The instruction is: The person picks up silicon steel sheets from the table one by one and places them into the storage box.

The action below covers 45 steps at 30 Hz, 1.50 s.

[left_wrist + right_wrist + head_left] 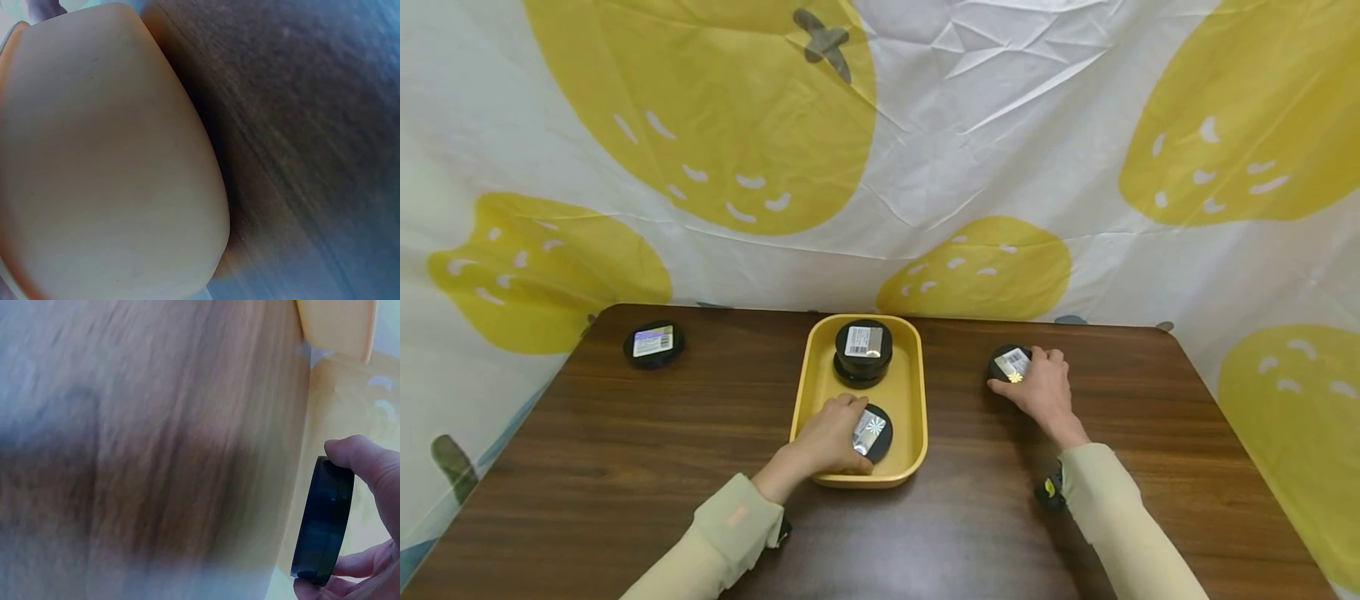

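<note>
My left hand [831, 437] reaches into a yellow tray [919, 400] and grips a flat, round black container [878, 442] with a shiny label on top. The fingers lie at its far side, the thumb at its near side. Two similar black containers [863, 342] stand stacked at the tray's far end. To the right of the tray, my right hand [1045, 387] pinches another black container [1006, 360] between thumb and fingers. In the right wrist view this container [324, 519] appears raised above the table. The left wrist view shows mostly the tray's outer wall [112, 150].
One more labelled black container [653, 343] lies on the brown wooden table [715, 392] at the far left. Behind the table's back edge hangs a white cloth [985, 158] printed with yellow fruit. A strapped device [1051, 490] sits at my right wrist.
</note>
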Motion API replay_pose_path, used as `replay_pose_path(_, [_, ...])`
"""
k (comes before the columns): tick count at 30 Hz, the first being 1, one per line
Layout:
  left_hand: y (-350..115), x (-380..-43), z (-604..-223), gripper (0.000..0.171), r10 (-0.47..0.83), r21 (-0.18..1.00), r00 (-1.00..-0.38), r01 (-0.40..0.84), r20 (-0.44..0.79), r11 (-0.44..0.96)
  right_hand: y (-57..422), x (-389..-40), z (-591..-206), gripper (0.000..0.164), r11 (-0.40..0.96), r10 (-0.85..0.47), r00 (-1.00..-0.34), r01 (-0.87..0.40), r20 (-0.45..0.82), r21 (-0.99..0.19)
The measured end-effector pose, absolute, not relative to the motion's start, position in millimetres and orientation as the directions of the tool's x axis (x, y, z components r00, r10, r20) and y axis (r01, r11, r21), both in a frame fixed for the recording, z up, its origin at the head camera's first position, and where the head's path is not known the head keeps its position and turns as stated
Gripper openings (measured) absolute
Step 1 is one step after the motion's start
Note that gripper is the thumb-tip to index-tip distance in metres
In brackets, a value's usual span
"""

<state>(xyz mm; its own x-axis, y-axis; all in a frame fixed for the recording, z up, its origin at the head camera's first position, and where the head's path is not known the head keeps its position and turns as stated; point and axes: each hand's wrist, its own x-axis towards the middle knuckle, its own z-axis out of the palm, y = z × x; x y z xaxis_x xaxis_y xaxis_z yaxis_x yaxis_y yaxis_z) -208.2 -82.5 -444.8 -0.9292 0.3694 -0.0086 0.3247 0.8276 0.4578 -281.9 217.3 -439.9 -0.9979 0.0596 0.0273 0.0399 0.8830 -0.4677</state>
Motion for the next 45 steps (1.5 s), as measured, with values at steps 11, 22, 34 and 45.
replay_pose_path(11, [-83,-208,-444,0.092,0.375,0.469,-0.927,0.327,-0.009,0.82,209,-278,-432,0.093,0.883,0.042,-0.998,0.013,0.052,-0.469])
replay_pose_path(22, [-86,-210,-441,0.085,0.362,0.497,-0.932,0.329,0.032,0.803,199,-273,-422,0.092,0.878,0.009,-0.996,-0.032,0.083,-0.478])
replay_pose_path(34, [-95,-211,-434,0.075,0.354,0.52,-0.933,0.332,0.06,0.787,186,-264,-416,0.092,0.866,-0.03,-0.991,-0.093,0.134,-0.492])
replay_pose_path(45, [-101,-210,-426,0.072,0.334,0.514,-0.941,0.313,0.056,0.799,171,-257,-410,0.09,0.857,-0.083,-0.979,-0.167,0.189,-0.488])
